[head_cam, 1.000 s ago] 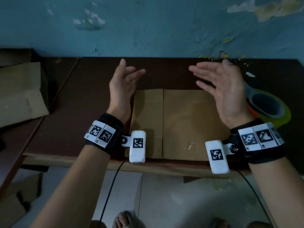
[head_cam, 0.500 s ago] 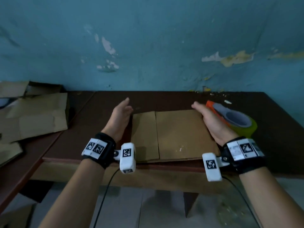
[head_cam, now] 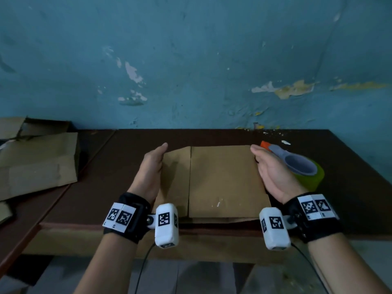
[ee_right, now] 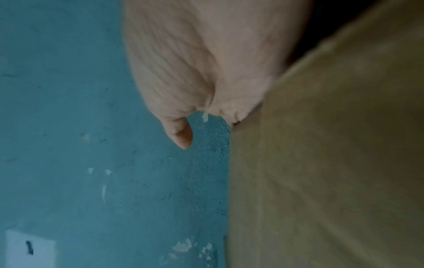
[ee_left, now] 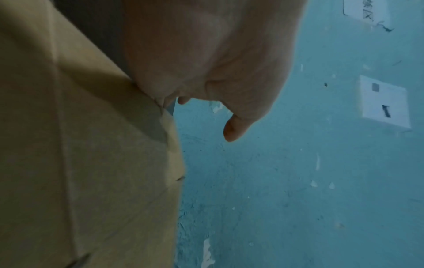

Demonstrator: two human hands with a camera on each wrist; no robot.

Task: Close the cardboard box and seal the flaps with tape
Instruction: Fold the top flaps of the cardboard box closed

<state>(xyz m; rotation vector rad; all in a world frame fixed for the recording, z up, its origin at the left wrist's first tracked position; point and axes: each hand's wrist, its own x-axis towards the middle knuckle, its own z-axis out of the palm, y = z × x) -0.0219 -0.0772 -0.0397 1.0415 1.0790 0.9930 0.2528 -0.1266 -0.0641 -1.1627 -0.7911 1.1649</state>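
Brown table (head_cam: 106, 187) is being seen lower in the frame than a second ago, with more of the blue wall (head_cam: 191, 60) being shown above it. Flattened cardboard box (head_cam: 222, 179) is lying mid-frame at the table's near edge, where it was before. It is now being touched on both sides: left hand (head_cam: 151, 172) is being pressed to its left edge, right hand (head_cam: 273, 177) to its right edge, both having been brought down from the raised, spread pose of a second ago. Whether the fingers are curled under the edges cannot be told; thumbs are being kept straight. Loose cardboard (head_cam: 38, 162) is lying at the left. Tape dispenser (head_cam: 297, 166) is sitting just right of the right hand, partly hidden.
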